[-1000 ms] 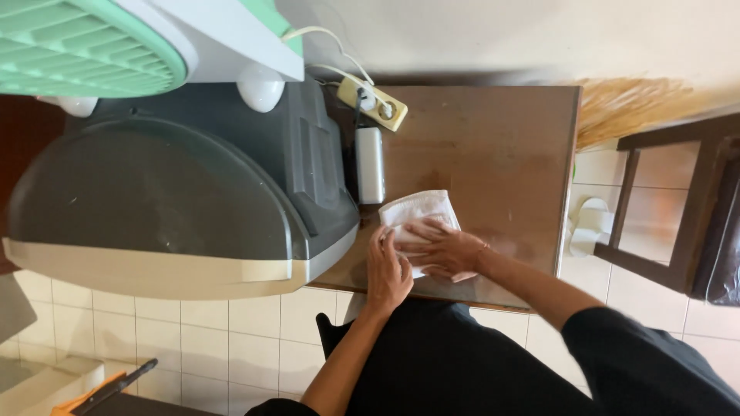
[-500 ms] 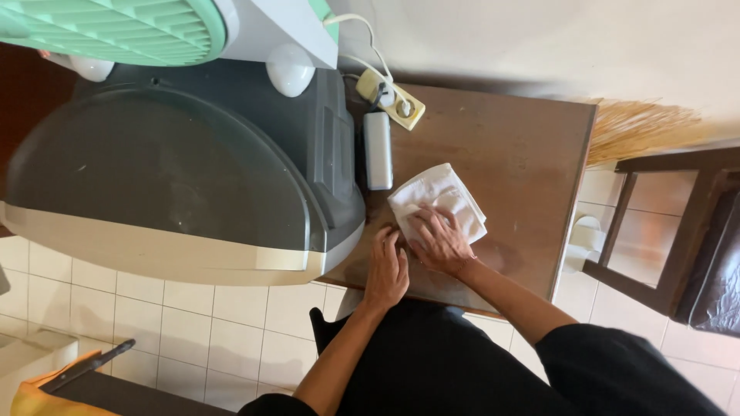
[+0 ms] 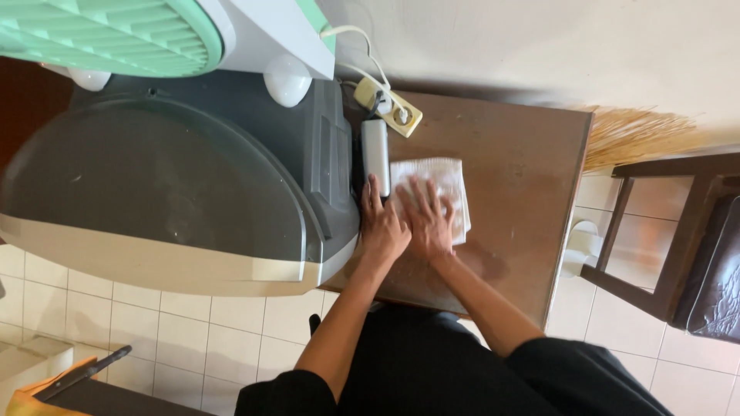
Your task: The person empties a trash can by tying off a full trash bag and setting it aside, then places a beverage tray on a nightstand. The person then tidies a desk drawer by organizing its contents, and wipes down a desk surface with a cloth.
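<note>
The hands lie side by side, palms down, on a brown wooden tabletop (image 3: 524, 200). The right hand (image 3: 426, 219) is spread flat with its fingers fanned over a folded white cloth (image 3: 451, 185), pressing on the cloth's near-left part without gripping it. The left hand (image 3: 383, 227) is also open and flat, holding nothing; it rests on the tabletop just left of the cloth, its fingertips reaching up beside a slim white rectangular device (image 3: 375, 154) that lies along the cloth's left edge. The cloth sits near the middle of the tabletop, closer to its left side.

Beyond the device, a yellowish power strip (image 3: 389, 104) with a white cable lies at the tabletop's far corner. To the left stands a large grey old-style television (image 3: 169, 192), with a white and mint-green fan (image 3: 154, 35) on top of it. At the right are straw broom bristles (image 3: 632, 135), a dark wooden chair (image 3: 678, 231) and a white tiled floor (image 3: 154, 331). The person wears black clothing (image 3: 432, 370).
</note>
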